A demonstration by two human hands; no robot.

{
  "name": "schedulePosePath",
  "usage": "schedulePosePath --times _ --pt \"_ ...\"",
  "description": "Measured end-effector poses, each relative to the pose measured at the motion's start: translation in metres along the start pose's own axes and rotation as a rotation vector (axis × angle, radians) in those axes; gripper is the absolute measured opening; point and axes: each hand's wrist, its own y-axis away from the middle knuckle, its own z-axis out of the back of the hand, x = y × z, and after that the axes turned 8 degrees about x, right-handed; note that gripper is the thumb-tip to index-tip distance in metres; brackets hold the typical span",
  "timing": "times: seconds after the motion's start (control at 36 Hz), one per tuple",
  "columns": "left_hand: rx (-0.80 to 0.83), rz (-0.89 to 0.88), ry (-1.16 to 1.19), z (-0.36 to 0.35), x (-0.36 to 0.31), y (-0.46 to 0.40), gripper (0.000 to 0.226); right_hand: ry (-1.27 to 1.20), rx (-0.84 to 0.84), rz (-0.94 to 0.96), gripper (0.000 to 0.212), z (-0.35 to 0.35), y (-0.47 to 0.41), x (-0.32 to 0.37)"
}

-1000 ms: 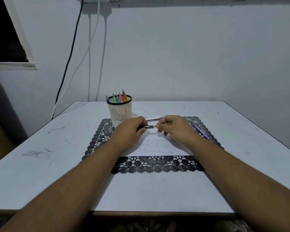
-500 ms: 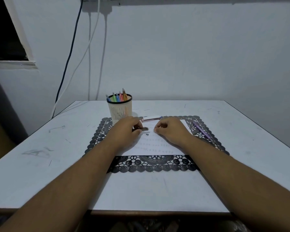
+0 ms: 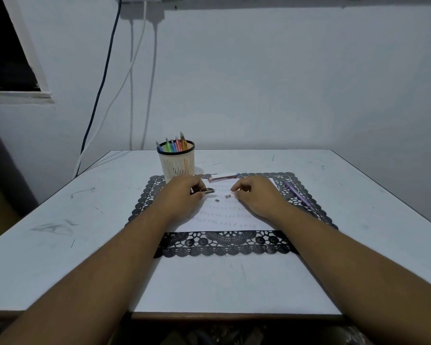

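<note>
- The left hand (image 3: 182, 196) grips a dark slim pen barrel (image 3: 205, 191) with its fingers curled round it. The barrel's end points right, low over a white sheet of paper (image 3: 224, 220).
- The right hand (image 3: 256, 196) rests on the sheet with its fingers curled in and nothing visibly held.
- A small pale cylindrical piece (image 3: 228, 196) lies just off the right hand's fingertips (image 3: 234, 189); I cannot tell whether it touches them.
- A small dark piece (image 3: 217, 200) lies on the paper in the gap between the two hands, apart from both.
- A flat pink lead case (image 3: 222, 178) lies at the sheet's far edge, just beyond the hands.
- The sheet sits on a black lace placemat (image 3: 224, 245), whose scalloped border shows round it.
- A cream slatted cup of coloured pens (image 3: 177, 163) stands at the mat's far left corner, near the left hand.
- A purple pen (image 3: 296, 194) lies on the mat's right border, just beside the right wrist.
- The white worktop (image 3: 60, 220) stretches wide to the left and right of the mat. More of it lies between the mat and the near edge, which both forearms cross.
</note>
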Motion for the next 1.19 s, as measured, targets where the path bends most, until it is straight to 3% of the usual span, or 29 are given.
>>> schedulePosePath --times 0.14,0.28,0.5,0.69,0.86,1.19 --pt "0.010 0.009 -0.034 0.003 0.000 -0.002 0.009 -0.062 0.014 0.093 0.011 -0.004 0.007 0.010" --pt "0.009 0.007 -0.063 0.003 0.002 -0.002 0.008 0.096 0.093 0.126 0.006 -0.017 0.004 0.024" --pt "0.016 -0.006 -0.063 0.000 0.003 -0.001 0.010 0.195 0.064 0.147 0.014 -0.017 0.001 0.026" --pt "0.022 0.008 -0.105 0.000 0.005 -0.004 0.006 0.113 0.057 0.139 0.007 -0.017 0.000 0.019" --pt "0.030 0.007 -0.122 -0.001 0.006 -0.004 0.004 0.209 0.058 0.201 0.006 -0.021 -0.005 0.025" --pt "0.099 -0.125 -0.104 -0.004 -0.004 -0.004 0.010 -0.157 -0.052 0.028 0.015 -0.003 -0.001 0.012"
